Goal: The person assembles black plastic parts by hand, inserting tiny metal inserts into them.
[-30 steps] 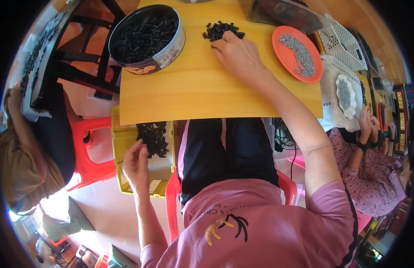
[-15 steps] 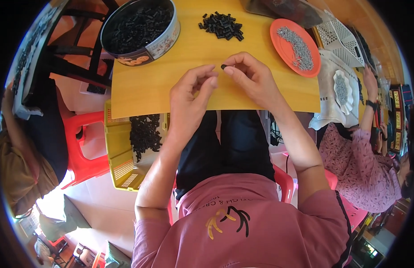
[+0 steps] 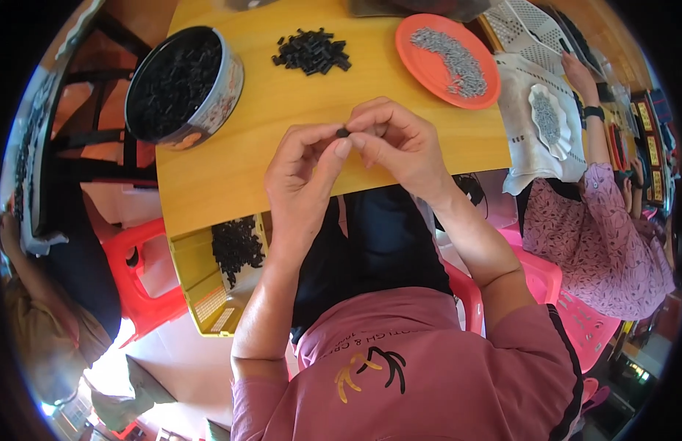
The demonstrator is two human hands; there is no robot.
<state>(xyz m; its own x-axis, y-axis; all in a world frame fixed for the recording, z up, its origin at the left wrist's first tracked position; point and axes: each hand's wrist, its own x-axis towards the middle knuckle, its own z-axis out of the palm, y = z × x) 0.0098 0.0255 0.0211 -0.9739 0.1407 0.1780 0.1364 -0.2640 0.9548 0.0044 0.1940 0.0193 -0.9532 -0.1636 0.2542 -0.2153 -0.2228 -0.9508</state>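
Note:
My left hand [image 3: 304, 165] and my right hand [image 3: 396, 143] meet over the near edge of the yellow wooden table [image 3: 230, 165]. Between their fingertips they pinch one small black piece [image 3: 343, 133]. A loose pile of the same black pieces [image 3: 311, 53] lies further back on the table. A round tin [image 3: 180, 87] full of black pieces stands at the table's left. An orange plate [image 3: 450, 60] holding small grey metal parts sits at the right.
A yellow crate [image 3: 212, 275] with black pieces stands below the table's left edge, beside a red plastic stool [image 3: 138, 275]. Another person in a patterned pink top [image 3: 602, 231] sits at the right near a white dish of grey parts [image 3: 545, 117]. A seated person [image 3: 39, 323] is at far left.
A second ago my right hand was at the black pile and my left hand hung below the table by the crate. Both came together at the table's near edge, holding one black piece.

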